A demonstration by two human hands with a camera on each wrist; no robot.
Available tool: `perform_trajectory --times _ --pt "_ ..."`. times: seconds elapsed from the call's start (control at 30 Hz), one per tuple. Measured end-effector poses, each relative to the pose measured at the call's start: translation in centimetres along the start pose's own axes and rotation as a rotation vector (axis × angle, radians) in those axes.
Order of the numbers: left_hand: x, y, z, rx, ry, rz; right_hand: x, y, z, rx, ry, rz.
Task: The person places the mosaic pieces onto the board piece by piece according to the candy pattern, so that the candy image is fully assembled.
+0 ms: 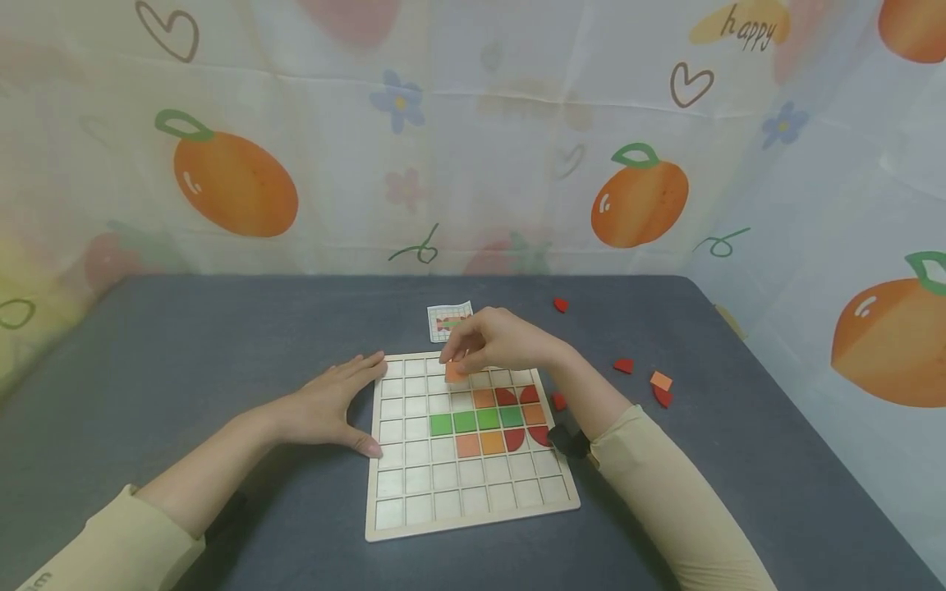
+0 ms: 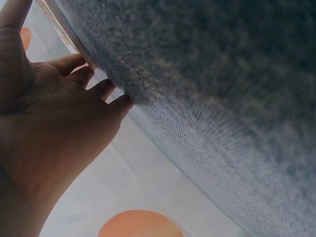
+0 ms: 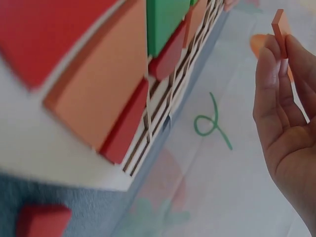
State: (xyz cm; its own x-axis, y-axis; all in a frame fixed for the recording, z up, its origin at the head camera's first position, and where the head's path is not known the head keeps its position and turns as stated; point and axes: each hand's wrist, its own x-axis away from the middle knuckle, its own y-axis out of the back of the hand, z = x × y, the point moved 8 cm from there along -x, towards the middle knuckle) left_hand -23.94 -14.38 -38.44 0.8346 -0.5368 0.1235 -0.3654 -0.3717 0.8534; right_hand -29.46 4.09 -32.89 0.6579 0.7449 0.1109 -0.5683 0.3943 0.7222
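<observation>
A pale wooden grid board [image 1: 421, 480] lies on the dark table, partly filled with green, orange and red tiles. My right hand [image 1: 498, 338] pinches an orange square tile [image 1: 455, 373] above the upper part of the board. In the right wrist view that orange tile [image 3: 281, 32] stands on edge between thumb and fingertips. At the board's left edge rests my left hand [image 1: 325, 405], its fingers spread and thumb apart. The left wrist view shows the fingers of this hand [image 2: 64, 108] extended against the edge. A row of green tiles [image 1: 464, 422] crosses the middle.
Behind the board lies a printed pattern card [image 1: 439, 323], partly covered by the right hand. To the right are loose red pieces [image 1: 624, 365], an orange tile [image 1: 661, 380] and a red quarter piece [image 1: 662, 397]. A fruit-print curtain [image 1: 473, 164] hangs behind the table.
</observation>
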Motion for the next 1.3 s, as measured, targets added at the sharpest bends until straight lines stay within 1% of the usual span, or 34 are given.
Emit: perform_trajectory --times 0.2,0.4,0.57,0.93,1.07,1.3 --pt "0.0 0.0 0.1 -0.004 -0.006 -0.003 -0.5 -0.5 0.1 -0.022 -0.023 0.009" --pt "0.0 0.1 0.0 -0.008 -0.014 -0.016 -0.8 -1.2 -0.1 -0.065 -0.08 0.074" --pt "0.0 0.1 -0.1 -0.007 -0.007 -0.013 -0.9 -1.8 -0.7 -0.04 -0.143 0.123" --pt "0.1 0.1 -0.1 0.0 -0.013 -0.015 -1.0 -2.6 -1.7 0.044 -0.284 0.118" --pt "0.1 0.2 -0.1 -0.003 -0.016 -0.016 -1.0 -2.7 -1.8 0.059 -0.292 0.115" --pt "0.0 0.1 -0.1 -0.001 -0.01 -0.01 -1.1 -2.7 -1.6 0.09 -0.265 0.102"
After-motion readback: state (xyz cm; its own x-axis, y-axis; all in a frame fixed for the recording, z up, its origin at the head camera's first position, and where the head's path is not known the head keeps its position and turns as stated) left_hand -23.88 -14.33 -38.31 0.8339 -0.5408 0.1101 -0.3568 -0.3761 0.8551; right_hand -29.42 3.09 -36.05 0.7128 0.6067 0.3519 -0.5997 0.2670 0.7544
